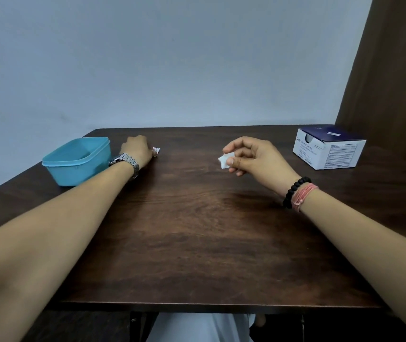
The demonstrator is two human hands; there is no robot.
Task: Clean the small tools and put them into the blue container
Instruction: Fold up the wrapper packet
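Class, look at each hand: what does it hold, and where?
Right hand pinches a white pad by its edge. Left hand closes on a small wrapper; that grip is hidden.

dark wooden table (197, 243) bears blue container (78, 160), white box (327, 150).

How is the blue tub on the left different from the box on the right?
The blue container is plain turquoise plastic with rounded corners; the white and navy box looks like card, square-edged and covered in print. The container is open-topped with no lid; the box has a flap lid with an opening. Both sit on the dark wooden table, near its far edge.
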